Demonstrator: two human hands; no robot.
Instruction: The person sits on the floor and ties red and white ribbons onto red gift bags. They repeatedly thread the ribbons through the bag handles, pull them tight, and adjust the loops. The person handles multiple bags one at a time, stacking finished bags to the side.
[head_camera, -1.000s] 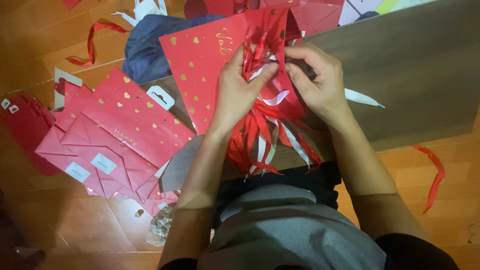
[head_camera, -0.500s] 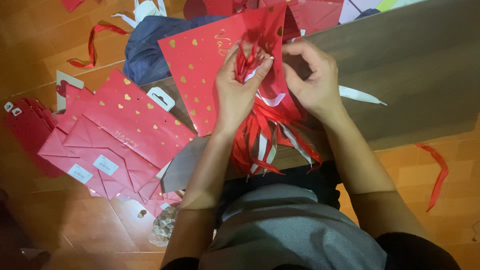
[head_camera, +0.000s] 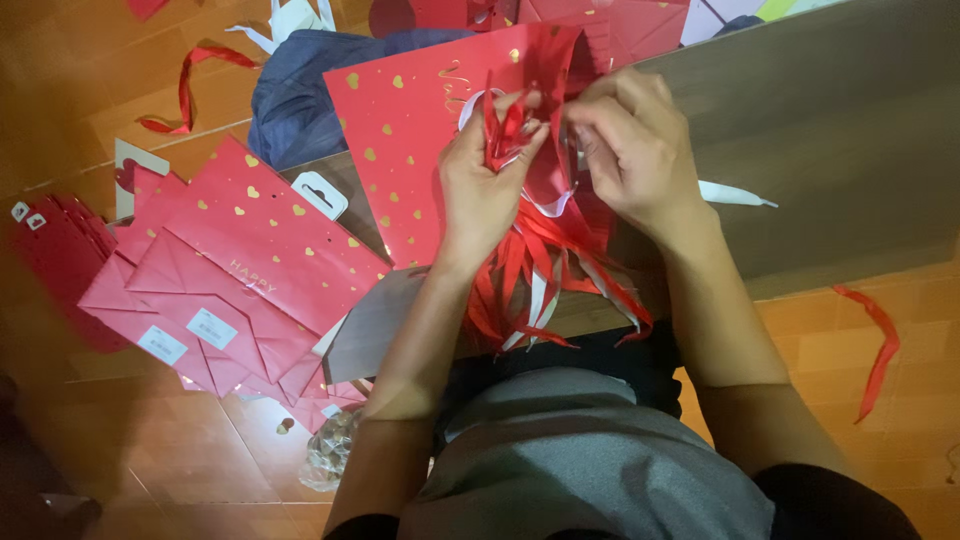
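Left hand (head_camera: 485, 185) has lifted its pinch on a red satin ribbon (head_camera: 505, 130) — right hand (head_camera: 630, 150) nips the strand too — against the red gold-hearted paper bag (head_camera: 410, 150) on the table (head_camera: 850, 150), threading seemingly underway.

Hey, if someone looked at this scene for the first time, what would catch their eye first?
Probably the two hands at top centre: the left hand and right hand pinch a red ribbon over a red gift bag with gold hearts. Below them a bundle of red and white ribbons spills off the table edge. At left, flat red bags lie fanned in a stack.
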